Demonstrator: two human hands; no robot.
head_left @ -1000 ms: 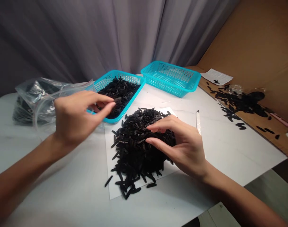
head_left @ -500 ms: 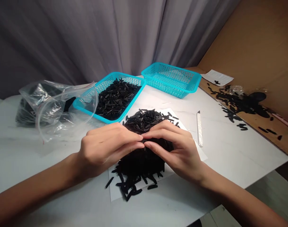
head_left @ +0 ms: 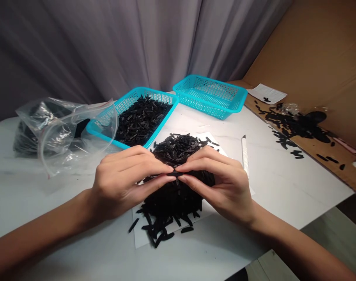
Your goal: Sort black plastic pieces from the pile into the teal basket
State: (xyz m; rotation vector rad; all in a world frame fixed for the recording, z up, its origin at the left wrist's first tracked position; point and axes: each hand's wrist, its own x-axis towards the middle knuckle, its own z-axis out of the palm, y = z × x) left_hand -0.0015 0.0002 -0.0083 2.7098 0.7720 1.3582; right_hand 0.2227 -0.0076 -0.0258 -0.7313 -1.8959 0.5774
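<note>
One clear plastic zip bag (head_left: 63, 132) is lying open left of the heaped pile of small black plastic strips (head_left: 180, 146). Behind the pile are sitting a strip-filled teal mesh basket (head_left: 131, 117) and a second teal mesh basket (head_left: 209, 95). Left hand (head_left: 122, 183) and right hand (head_left: 224, 183) are meeting over the pile, fingers pinching a single black strip (head_left: 175, 174) by its ends, probably steadying it. One white craft knife (head_left: 244, 154) is lying right of the pile.

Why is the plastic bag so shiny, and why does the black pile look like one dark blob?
Head view: light glares off the crinkled plastic bag; the black pile sits in shade under the left hand and right hand, which pinch one black piece, so its pieces merge; nothing looks blurred, and the white table is brightest.
</note>
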